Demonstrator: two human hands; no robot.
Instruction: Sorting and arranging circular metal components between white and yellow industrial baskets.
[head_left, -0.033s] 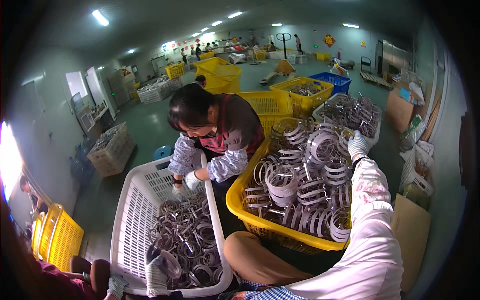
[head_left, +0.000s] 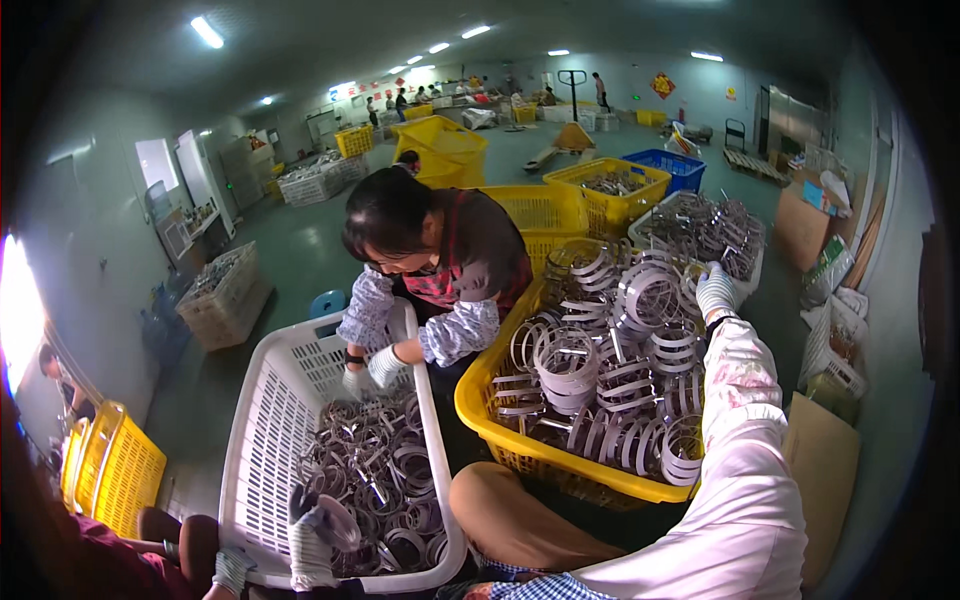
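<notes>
My right hand [head_left: 715, 290], in a striped white glove, reaches to the far right side of a yellow basket [head_left: 472, 412] heaped with coiled metal bands [head_left: 565, 370]. Its fingers are closed at a metal ring [head_left: 692, 276] on the pile's edge; the fingertips are partly hidden. Low in the view, my left hand [head_left: 311, 552], also gloved, grips a flat metal ring [head_left: 341, 524]. That hand is over the near end of a white basket [head_left: 265, 440], which holds a tangle of smaller metal rings and rods [head_left: 385, 470].
Across the white basket, a co-worker [head_left: 440, 260] bends with both gloved hands in the ring pile. Another person's gloved hand [head_left: 233, 570] rests by its near left corner. Stacked yellow baskets [head_left: 120, 465] stand at left; a white crate of parts [head_left: 660, 222] adjoins the yellow basket.
The view has shifted very slightly. Both my hands keep their places at the rings; the co-worker's gloved hands have barely moved in the white basket.
</notes>
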